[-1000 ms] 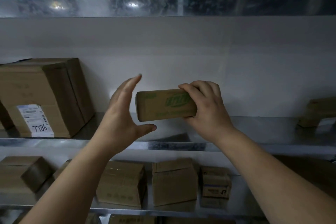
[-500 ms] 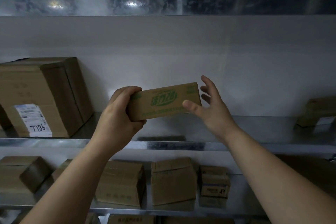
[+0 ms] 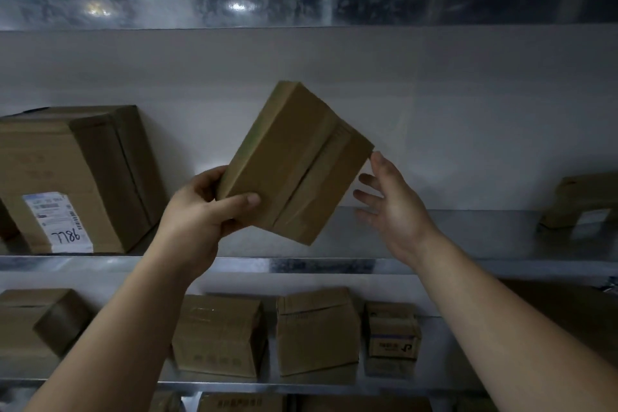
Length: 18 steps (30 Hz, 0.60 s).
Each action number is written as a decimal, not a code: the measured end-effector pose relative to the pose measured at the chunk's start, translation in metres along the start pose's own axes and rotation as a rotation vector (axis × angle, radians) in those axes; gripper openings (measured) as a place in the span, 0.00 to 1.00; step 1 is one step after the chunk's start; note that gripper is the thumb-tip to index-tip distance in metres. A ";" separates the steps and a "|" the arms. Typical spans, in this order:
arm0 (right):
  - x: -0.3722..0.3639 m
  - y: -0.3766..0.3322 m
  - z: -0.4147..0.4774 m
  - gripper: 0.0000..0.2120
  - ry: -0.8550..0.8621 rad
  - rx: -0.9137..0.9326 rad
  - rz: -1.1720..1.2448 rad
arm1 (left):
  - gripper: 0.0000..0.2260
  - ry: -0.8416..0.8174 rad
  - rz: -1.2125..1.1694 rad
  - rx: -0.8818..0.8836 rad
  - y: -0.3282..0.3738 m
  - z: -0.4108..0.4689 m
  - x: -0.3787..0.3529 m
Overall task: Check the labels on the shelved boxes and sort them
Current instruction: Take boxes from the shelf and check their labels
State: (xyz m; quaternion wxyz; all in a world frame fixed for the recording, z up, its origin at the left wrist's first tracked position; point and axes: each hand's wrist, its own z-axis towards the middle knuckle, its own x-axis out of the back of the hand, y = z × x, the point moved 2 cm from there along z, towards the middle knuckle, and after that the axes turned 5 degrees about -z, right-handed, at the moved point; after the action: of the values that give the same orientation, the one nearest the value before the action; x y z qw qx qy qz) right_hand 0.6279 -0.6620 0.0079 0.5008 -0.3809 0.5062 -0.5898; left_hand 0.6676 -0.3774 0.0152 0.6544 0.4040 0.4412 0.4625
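Note:
A small flat cardboard box (image 3: 294, 160) is held tilted in front of the middle shelf, its taped broad face turned toward me. My left hand (image 3: 204, 211) grips its lower left corner, thumb on the face and fingers behind. My right hand (image 3: 391, 207) is spread beside the box's right edge, one fingertip near its right corner, holding nothing. No label shows on the visible face.
A large box with a white label marked "98LL" (image 3: 67, 177) stands at the left of the metal shelf (image 3: 301, 266). Another labelled box (image 3: 582, 204) sits at the far right. Several small boxes (image 3: 314, 331) line the shelf below.
The box passed from my right hand to my left, then was turned from its narrow green-printed side to its broad taped face. My right hand let go and spread beside it.

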 end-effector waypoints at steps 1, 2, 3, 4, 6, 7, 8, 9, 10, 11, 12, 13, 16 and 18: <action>-0.001 0.001 0.000 0.39 -0.005 0.002 -0.004 | 0.26 0.003 -0.042 0.047 0.000 0.000 -0.001; -0.002 0.001 -0.001 0.38 -0.012 0.001 -0.008 | 0.27 -0.001 -0.058 0.082 0.000 -0.001 -0.001; -0.003 0.002 -0.001 0.39 -0.020 -0.002 -0.008 | 0.28 -0.004 -0.068 0.106 0.000 -0.001 -0.002; -0.003 0.003 -0.001 0.42 -0.026 -0.002 -0.007 | 0.28 -0.004 -0.081 0.121 0.000 -0.001 -0.002; -0.003 0.005 0.001 0.47 -0.031 -0.005 -0.008 | 0.26 -0.006 -0.121 0.142 0.000 -0.002 -0.002; -0.003 0.006 0.001 0.50 -0.031 -0.012 -0.009 | 0.26 -0.008 -0.136 0.154 0.000 -0.003 -0.002; -0.004 0.007 0.002 0.51 -0.039 -0.030 -0.007 | 0.26 -0.009 -0.148 0.163 -0.001 -0.003 -0.002; -0.005 0.009 0.003 0.53 -0.055 -0.047 -0.001 | 0.26 -0.009 -0.169 0.176 -0.003 -0.003 -0.002; -0.008 0.012 0.004 0.52 -0.083 -0.057 0.011 | 0.26 -0.007 -0.202 0.194 -0.005 -0.003 -0.003; -0.012 0.014 0.004 0.47 -0.114 -0.058 0.030 | 0.26 -0.007 -0.245 0.217 -0.006 -0.002 -0.004; -0.017 0.015 0.004 0.42 -0.136 -0.053 0.048 | 0.25 0.000 -0.288 0.243 -0.008 -0.001 -0.004; -0.022 0.015 0.003 0.37 -0.142 -0.048 0.058 | 0.23 0.008 -0.322 0.267 -0.009 0.000 -0.004; -0.033 0.011 0.004 0.32 -0.092 -0.083 0.067 | 0.28 0.048 -0.189 0.252 -0.010 0.002 -0.006; -0.036 0.004 0.002 0.30 -0.060 -0.134 0.053 | 0.37 0.074 0.168 0.079 -0.009 -0.002 -0.006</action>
State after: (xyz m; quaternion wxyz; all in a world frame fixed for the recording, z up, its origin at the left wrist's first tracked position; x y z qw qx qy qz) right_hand 0.6382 -0.6268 0.0067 0.5044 -0.4175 0.5395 -0.5294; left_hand 0.6671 -0.3848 0.0071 0.5800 0.4477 0.4476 0.5126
